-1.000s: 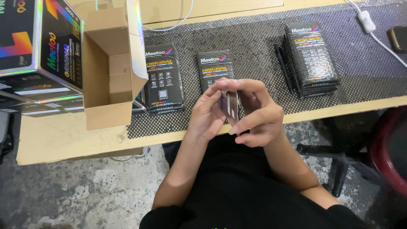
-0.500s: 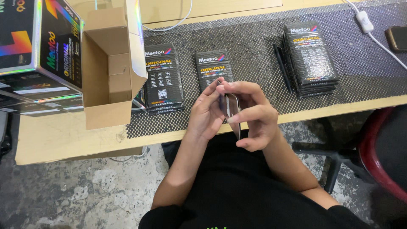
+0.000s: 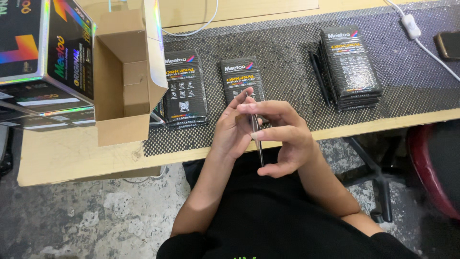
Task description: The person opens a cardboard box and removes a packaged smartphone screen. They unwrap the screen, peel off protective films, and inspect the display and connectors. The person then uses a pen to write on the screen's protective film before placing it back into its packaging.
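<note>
While both hands meet above the near edge of the wooden table (image 3: 72, 158), the head view shows a thin, flat dark panel (image 3: 257, 144) held edge-on to the camera, so it reads as little more than a narrow dark strip running from the fingertips down toward the person's lap. The left hand (image 3: 232, 129) is curled against the panel's left face, its fingers closed along the upper part, and the right hand (image 3: 282, 139) is folded around the other face, index finger laid across the top and the lower fingers hooked near the bottom end; both hands are closed on the panel, neither is spread. As for progress, my reading is that the work is partway through: two low stacks of flat black packets (image 3: 184, 88) (image 3: 242, 76) lie on the dark textured mat (image 3: 287, 52) just beyond the hands, a taller stack of the same packets (image 3: 350, 67) stands well to the right, and the open cardboard box (image 3: 122, 76) at the left looks empty from this angle. Whether the held panel is bare or already sleeved cannot be told, since only its edge shows. It sits between the palms, in front of the middle packet stack and clear of the mat, touching nothing but the fingers.
</note>
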